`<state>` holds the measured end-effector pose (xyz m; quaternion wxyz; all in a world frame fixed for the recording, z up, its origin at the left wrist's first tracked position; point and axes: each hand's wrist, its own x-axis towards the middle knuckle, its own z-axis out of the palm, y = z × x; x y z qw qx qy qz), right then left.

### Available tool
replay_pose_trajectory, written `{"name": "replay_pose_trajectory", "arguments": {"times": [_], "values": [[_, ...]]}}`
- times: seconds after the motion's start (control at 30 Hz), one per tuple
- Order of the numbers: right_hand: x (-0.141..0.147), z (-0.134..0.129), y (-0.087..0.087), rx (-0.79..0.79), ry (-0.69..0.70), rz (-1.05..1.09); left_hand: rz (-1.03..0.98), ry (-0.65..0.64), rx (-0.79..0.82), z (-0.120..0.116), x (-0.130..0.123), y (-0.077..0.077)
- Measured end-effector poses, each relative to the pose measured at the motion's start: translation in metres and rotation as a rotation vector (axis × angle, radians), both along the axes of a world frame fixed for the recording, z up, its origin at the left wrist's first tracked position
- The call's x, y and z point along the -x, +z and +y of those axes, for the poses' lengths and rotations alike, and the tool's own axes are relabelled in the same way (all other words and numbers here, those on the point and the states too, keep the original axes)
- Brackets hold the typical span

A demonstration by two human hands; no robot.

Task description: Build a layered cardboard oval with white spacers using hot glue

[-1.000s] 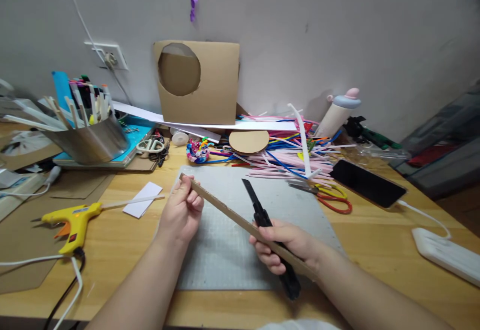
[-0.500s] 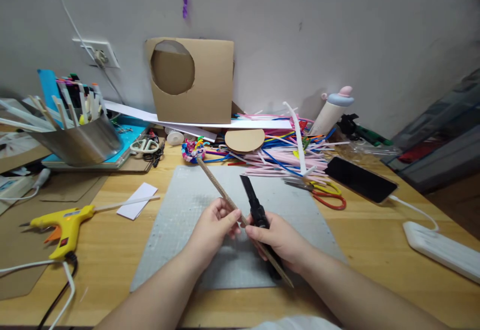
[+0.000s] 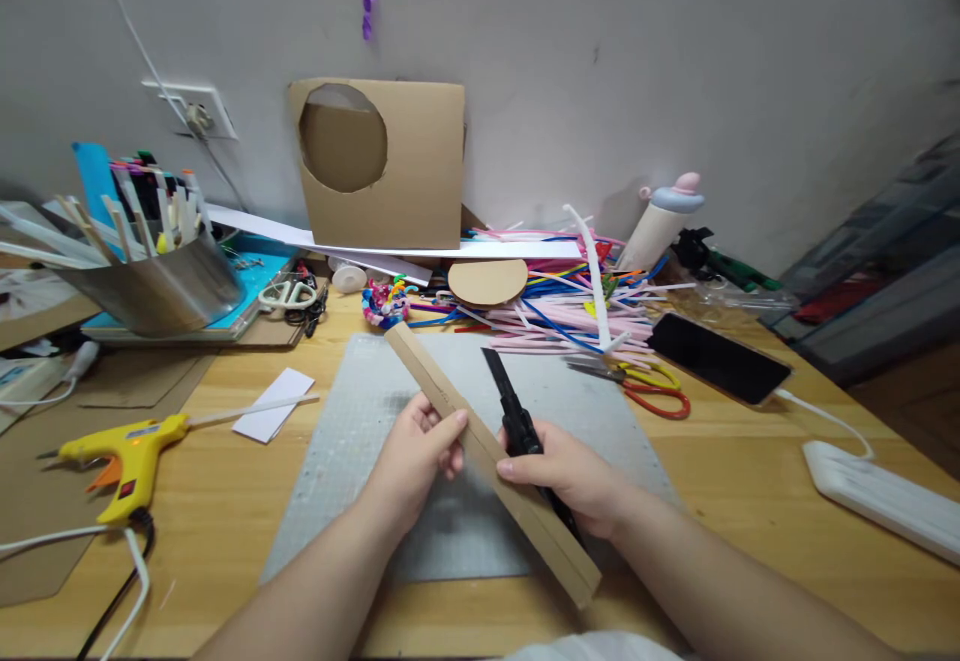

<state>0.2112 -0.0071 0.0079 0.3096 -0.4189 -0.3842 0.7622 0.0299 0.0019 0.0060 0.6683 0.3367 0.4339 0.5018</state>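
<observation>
A long, narrow cardboard strip [image 3: 525,511] is held slantwise above the grey cutting mat [image 3: 337,481], its broad face turned up. My left hand [image 3: 420,451] is closed on the strip's upper half, thumb on top. Lower down, my right hand [image 3: 559,466] pinches the same strip with its thumb. That right hand also grips a black utility knife [image 3: 514,411], whose dark blade points away from me, beside the strip. Part of the knife's handle is hidden behind the strip and the fingers.
Left of the mat lie a yellow glue gun [image 3: 135,456] and folded white paper [image 3: 270,411]. Behind it are a cardboard disc [image 3: 487,281], pipe cleaners [image 3: 585,316] and a cardboard panel [image 3: 420,161] with a round hole. Scissors [image 3: 656,391] and a phone [image 3: 716,356] lie right.
The cardboard strip has turned from showing its thin edge to showing its broad face. Both hands stay in nearly the same place, and the knife remains in the right hand.
</observation>
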Motion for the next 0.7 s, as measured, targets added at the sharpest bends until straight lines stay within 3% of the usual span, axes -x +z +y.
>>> {"name": "replay_pose_trajectory", "arguments": {"times": [0.1,0.23,0.4,0.5,0.57,0.6,0.63,0.67,0.7], "values": [[-0.014,0.011,0.004,0.059,-0.002,0.075,-0.124,0.155,0.024,0.007,0.009,0.003],[-0.028,0.026,0.006,0.011,-0.212,0.255,-0.270,0.374,0.062,0.016,0.020,0.007],[-0.019,0.026,0.010,-0.153,-0.443,0.367,-0.346,0.367,0.085,0.014,0.015,0.009],[-0.019,0.027,0.025,-0.274,-0.528,0.378,-0.311,0.179,0.140,-0.004,0.003,0.015],[-0.024,0.030,0.044,-0.367,-0.569,0.377,-0.202,-0.120,0.193,-0.023,-0.004,0.026],[-0.028,0.032,0.056,-0.409,-0.583,0.375,-0.085,-0.352,0.185,-0.033,-0.006,0.034],[-0.031,0.034,0.068,-0.451,-0.583,0.365,0.056,-0.554,0.120,-0.041,-0.008,0.043],[-0.034,0.035,0.081,-0.493,-0.563,0.344,0.169,-0.619,0.007,-0.048,-0.008,0.054],[-0.035,0.036,0.093,-0.539,-0.517,0.312,0.273,-0.559,-0.174,-0.051,-0.007,0.065]]}}
